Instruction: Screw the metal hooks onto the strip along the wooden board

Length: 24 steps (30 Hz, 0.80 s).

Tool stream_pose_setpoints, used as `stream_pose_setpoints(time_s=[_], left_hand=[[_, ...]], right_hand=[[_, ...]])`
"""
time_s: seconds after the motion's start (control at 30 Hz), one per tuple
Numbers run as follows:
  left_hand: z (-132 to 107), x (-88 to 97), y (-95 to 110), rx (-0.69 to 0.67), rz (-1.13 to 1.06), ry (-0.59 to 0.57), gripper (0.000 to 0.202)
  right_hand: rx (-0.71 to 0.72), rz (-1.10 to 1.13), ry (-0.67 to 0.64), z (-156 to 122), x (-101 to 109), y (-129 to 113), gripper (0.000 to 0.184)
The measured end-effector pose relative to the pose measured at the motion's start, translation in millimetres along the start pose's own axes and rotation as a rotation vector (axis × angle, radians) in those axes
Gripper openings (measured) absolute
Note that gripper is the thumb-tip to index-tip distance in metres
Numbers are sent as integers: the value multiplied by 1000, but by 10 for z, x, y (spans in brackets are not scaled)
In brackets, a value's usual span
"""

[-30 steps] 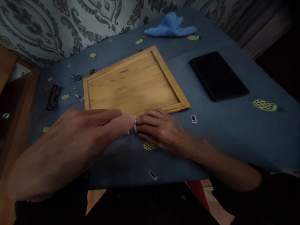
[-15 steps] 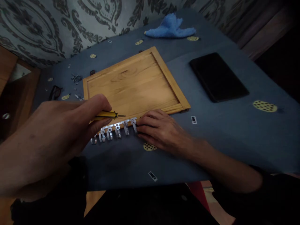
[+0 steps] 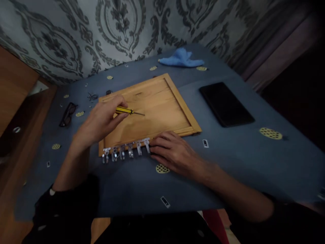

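A yellow-handled screwdriver (image 3: 124,110) is pinched in my left hand (image 3: 103,118), its thin shaft pointing right over the framed wooden board (image 3: 152,105). Along the board's near edge runs a silver metal hook rail (image 3: 130,145) with several curved hooks hanging towards me. My right hand (image 3: 175,152) lies at the rail's right end, fingers together and curled over it and the board's edge. Those fingers hide the rest of the rail on that side. The screwdriver tip is apart from the rail.
Dark-framed glasses (image 3: 68,114) and a small heap of metal pieces (image 3: 92,97) lie left of the board. A black tablet-like slab (image 3: 227,104) is to the right. A blue cloth (image 3: 181,58) sits at the back, near the patterned wall (image 3: 122,27).
My left hand has moved forward and away from the rail, carrying the screwdriver over the board's middle. My right hand stays on the rail. The camera view has tilted upward.
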<state>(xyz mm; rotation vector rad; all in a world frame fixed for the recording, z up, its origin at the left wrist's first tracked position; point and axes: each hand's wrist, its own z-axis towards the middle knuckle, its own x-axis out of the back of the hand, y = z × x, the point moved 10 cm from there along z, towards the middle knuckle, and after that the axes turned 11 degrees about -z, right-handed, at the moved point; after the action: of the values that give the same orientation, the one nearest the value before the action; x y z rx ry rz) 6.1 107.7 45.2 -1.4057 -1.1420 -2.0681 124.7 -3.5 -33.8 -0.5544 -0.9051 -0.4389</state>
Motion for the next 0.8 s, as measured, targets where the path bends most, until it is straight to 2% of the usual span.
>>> stream_pose_setpoints(time_s=[0.1, 0.23, 0.33, 0.47, 0.57, 0.63, 0.7, 0.8], left_hand=[[38, -74, -371, 52, -117, -70, 17], [4, -237, -775, 110, -92, -111, 16], [-5, -457, -846, 119, -80, -134, 15], [20, -594, -740, 94, -95, -101, 28], [28, -499, -767, 102, -125, -53, 30], [12, -343, -925, 143, -146, 1, 30], [-45, -129, -1199, 212, -168, 97, 32], [-252, 173, -1734, 348, -210, 288, 35]], right_hand=[[14, -31, 5, 7, 1, -7, 10], [23, -25, 30, 11, 18, -10, 13], [36, -38, 53, 11, 32, -19, 15], [50, -24, 76, 19, 53, -8, 14], [69, 8, 82, 30, 67, -3, 13], [83, 20, 99, 34, 90, -8, 14], [92, 28, 115, 34, 106, -13, 14], [76, 55, 123, 34, 110, 10, 13]])
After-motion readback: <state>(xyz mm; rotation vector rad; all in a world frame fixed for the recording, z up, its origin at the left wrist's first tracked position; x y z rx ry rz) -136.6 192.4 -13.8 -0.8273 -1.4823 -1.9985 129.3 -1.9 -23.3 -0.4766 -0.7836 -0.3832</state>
